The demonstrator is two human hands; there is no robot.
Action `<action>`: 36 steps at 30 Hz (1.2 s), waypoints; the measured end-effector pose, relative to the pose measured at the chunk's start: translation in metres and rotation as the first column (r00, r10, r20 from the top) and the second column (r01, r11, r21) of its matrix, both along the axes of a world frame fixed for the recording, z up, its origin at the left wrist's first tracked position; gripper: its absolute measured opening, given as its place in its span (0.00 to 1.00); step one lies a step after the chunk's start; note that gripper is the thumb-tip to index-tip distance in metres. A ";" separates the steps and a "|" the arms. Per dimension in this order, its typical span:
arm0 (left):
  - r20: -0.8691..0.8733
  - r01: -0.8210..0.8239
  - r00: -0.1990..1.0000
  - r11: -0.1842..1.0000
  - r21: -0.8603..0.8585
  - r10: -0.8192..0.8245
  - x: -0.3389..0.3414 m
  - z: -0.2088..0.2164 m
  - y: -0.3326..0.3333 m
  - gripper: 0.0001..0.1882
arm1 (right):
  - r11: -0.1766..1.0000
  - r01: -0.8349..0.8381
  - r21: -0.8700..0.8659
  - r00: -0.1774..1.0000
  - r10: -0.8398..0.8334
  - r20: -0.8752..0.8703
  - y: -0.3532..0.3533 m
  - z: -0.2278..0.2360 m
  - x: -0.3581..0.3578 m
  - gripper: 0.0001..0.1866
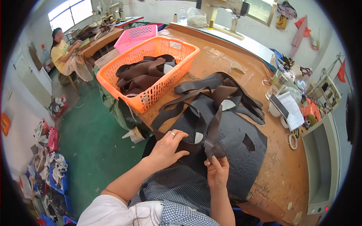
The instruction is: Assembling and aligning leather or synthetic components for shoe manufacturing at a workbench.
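Observation:
A dark grey mat (245, 162), pitted with small holes, lies at the table's near edge. My right hand (218, 171) pinches the lower end of a dark brown strip (215, 130) between thumb and fingers, over the mat. To its left, my left hand (167, 148) is open, thumb held apart, resting by another dark strip (184, 147) that bends round next to a whitish rounded piece (198, 138). A second whitish piece (227, 104) shows among the strips farther back. Beyond the mat a bundle of long dark strips (241, 90) is heaped on the table.
An orange basket (151, 101) holding brown strips stands at the table's left, with a pink basket (137, 34) behind. Tape rolls (291, 141), papers (292, 109) and a grey-green machine housing (322, 162) are at right. A person in yellow (62, 54) sits at another table, far left.

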State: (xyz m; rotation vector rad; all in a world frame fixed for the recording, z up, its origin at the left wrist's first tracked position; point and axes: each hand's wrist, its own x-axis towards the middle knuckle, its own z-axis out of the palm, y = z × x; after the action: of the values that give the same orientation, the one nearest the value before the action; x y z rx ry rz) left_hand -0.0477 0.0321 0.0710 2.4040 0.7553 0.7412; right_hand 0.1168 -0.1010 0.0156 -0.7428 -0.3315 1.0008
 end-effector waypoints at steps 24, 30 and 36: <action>0.276 0.519 0.855 0.745 -0.419 -0.440 0.041 0.154 0.003 0.10 | 0.844 0.527 0.101 0.436 -0.371 0.820 -0.140 0.068 -0.026 0.20; 0.250 0.724 0.686 0.609 -0.324 -0.683 0.049 0.161 -0.010 0.11 | 0.998 0.026 -0.061 0.983 -0.037 -0.178 -0.066 0.061 -0.037 0.19; 0.032 0.779 0.604 0.582 -0.234 -0.796 0.039 0.123 -0.026 0.09 | 0.974 -0.107 0.197 0.934 0.167 -0.317 -0.035 0.054 -0.025 0.18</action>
State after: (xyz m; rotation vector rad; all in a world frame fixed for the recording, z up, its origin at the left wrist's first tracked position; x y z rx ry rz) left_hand -0.0084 0.0064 0.1944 2.2178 -0.2611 0.1604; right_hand 0.0920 -0.1359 0.0692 -0.3828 -0.1762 1.1927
